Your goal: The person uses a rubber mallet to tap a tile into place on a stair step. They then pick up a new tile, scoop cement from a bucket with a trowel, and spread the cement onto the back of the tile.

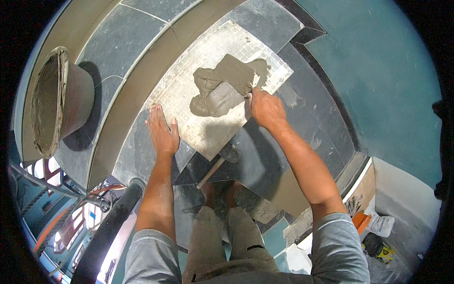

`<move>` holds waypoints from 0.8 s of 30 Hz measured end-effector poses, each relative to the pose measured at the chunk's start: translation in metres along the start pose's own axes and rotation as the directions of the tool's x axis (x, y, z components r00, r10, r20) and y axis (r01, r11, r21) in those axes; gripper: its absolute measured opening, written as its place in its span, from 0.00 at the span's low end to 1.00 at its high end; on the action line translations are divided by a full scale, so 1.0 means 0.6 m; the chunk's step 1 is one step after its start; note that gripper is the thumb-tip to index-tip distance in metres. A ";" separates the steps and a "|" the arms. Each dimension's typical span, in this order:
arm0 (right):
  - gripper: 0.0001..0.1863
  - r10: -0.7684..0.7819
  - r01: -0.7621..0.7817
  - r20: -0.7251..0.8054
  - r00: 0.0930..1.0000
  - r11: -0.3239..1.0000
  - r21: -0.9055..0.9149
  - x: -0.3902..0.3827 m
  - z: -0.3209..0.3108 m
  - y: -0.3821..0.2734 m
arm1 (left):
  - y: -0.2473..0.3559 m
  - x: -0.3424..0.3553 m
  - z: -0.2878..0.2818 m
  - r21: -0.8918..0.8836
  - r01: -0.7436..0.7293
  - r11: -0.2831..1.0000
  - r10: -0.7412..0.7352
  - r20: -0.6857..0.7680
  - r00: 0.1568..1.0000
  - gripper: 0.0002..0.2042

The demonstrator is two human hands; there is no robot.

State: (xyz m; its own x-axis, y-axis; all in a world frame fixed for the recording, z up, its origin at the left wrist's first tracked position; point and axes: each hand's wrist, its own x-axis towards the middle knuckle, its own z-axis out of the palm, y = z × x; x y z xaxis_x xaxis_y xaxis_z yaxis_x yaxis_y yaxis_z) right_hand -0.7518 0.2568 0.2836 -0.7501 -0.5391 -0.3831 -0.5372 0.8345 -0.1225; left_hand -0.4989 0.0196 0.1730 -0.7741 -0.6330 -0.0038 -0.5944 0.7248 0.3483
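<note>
Sitting in the upper middle of the frame is a pale slab (231,40), grid-textured face up, with a thick, lumpy pile of wet gray mortar (204,81) on it, mostly toward its right half. Right hand (267,109) is curled tight around a tool (256,81) at the mortar's right side, though the fist and the muck hide so much of it that I can't tell its exact shape. Left hand (161,131) is laid out flat at the slab's left edge, fingers extended, thumb out to the side. Just below the slab's bottom corner there's a mallet (219,163) with a dark head and a wooden handle, lying near the person's bare feet (208,193). Over at the upper left, a mortar-crusted bucket (79,99) is on the dark tiled step (125,45). Teal wall (378,85) fills the upper right, black rail (106,232) slants through the lower left, and an orange thing (362,221) plus a white container (381,224) are down at lower right.
</note>
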 end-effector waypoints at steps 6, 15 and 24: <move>0.21 0.077 -0.076 0.015 0.997 0.997 -0.015 0.104 -0.026 0.065 | -0.002 0.003 -0.005 -0.004 0.020 1.000 -0.020 0.004 1.000 0.36; 0.24 0.165 -0.160 0.031 0.986 0.981 -0.109 0.177 -0.061 0.173 | -0.001 0.011 -0.013 -0.017 0.036 0.999 -0.036 0.031 0.999 0.36; 0.17 -0.094 0.083 -0.088 0.992 0.990 -0.113 0.069 -0.065 0.023 | -0.002 0.009 -0.020 -0.023 0.031 0.999 -0.030 0.075 0.997 0.36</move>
State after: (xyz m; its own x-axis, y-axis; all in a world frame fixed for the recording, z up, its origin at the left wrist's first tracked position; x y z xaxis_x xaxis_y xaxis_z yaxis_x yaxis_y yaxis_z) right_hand -0.8056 0.2414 0.3016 -0.7274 -0.6227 -0.2884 -0.6381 0.7684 -0.0498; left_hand -0.4996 0.0121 0.1840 -0.7703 -0.6320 -0.0845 -0.6134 0.6982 0.3692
